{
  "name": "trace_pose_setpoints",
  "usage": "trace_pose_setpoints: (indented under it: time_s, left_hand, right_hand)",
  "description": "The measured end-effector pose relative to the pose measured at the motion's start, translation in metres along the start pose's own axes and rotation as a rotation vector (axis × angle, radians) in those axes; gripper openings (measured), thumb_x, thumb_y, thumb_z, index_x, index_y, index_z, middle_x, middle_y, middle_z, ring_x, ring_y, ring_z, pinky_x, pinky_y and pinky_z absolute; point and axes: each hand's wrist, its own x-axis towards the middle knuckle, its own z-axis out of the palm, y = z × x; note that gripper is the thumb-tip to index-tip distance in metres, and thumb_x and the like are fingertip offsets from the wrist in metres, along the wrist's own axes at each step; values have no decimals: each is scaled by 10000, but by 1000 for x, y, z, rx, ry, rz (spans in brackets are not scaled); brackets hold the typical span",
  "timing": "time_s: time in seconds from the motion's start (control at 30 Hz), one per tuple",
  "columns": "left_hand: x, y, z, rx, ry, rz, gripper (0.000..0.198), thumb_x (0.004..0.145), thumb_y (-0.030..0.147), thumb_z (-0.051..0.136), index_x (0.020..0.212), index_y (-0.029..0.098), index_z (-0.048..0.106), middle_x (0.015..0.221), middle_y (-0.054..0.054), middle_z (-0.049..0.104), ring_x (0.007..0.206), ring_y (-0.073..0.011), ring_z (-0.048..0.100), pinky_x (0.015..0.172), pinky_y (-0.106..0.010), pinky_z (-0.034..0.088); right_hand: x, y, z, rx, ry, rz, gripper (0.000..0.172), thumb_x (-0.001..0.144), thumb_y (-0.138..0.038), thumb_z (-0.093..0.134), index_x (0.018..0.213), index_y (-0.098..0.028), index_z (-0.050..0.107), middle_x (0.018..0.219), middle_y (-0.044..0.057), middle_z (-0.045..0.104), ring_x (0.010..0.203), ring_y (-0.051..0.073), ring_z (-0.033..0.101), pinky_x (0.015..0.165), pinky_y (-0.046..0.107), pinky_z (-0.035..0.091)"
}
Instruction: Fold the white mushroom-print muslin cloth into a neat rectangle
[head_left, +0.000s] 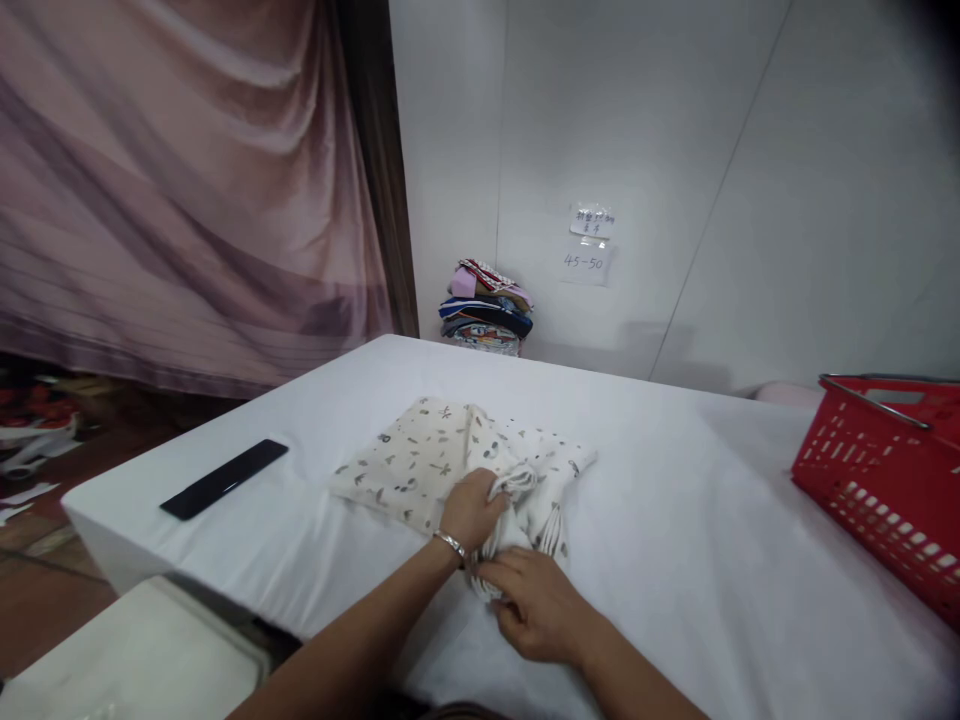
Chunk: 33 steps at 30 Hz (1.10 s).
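Note:
A cream cloth (427, 445) with small grey and brown leaf-like prints lies spread and partly bunched on the white-covered table (660, 480). At its near right edge is a gathered bundle of white cord-like strips (517, 478). My left hand (471, 510), with a silver bracelet at the wrist, has its fingers closed round the upper part of these strips. Just below and to the right, my right hand (529, 605) pinches the lower end of the bundle. Its thumb is bent under the fingers. Some of the cloth behind both hands is hidden.
A long black flat object (225, 480) lies on the table's left. At the right stands a red plastic basket (885, 490) with a metal handle. Folded textiles (487, 305) are stacked beyond the far edge, by a wall with paper notes (589, 262). A pink curtain (187, 180) hangs left.

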Motion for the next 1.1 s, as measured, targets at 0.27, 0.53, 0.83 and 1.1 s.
trace_pose_setpoints:
  time_s: [0.27, 0.53, 0.83, 1.1]
  left_hand:
    - [-6, -32, -26, -730, 214, -312, 346, 653, 461, 630, 808, 152, 644, 741, -13, 635, 760, -183, 565, 665, -257, 426]
    - [-26, -39, -40, -1097, 221, -457, 429, 560, 376, 756, 890, 122, 653, 869, -73, 689, 782, -204, 619, 704, -297, 486]
    - [-32, -48, -36, -1159, 102, -372, 480, 589, 366, 753, 991, 127, 648, 1015, -97, 674, 926, -251, 627, 814, -345, 490]
    - [-37, -58, -51, -988, -18, -302, 396, 570, 285, 715, 942, 163, 651, 953, -62, 681, 931, -245, 600, 802, -331, 467]
  right_hand:
    - [-3, 10, 2, 130, 267, 104, 237, 854, -204, 411, 1060, -206, 529, 877, 42, 633, 788, 147, 571, 710, 261, 442]
    - [-5, 21, 6, 92, 262, 194, 291, 843, -352, 494, 1088, -215, 571, 961, 56, 654, 845, 172, 598, 758, 285, 468]
    - [8, 12, 0, 433, 175, 531, 312, 816, -419, 474, 644, -184, 587, 595, -23, 525, 596, 121, 465, 564, 229, 355]
    - [16, 39, -40, 842, 527, 734, 323, 717, -493, 599, 667, -178, 545, 563, -44, 439, 529, 93, 357, 481, 214, 291]
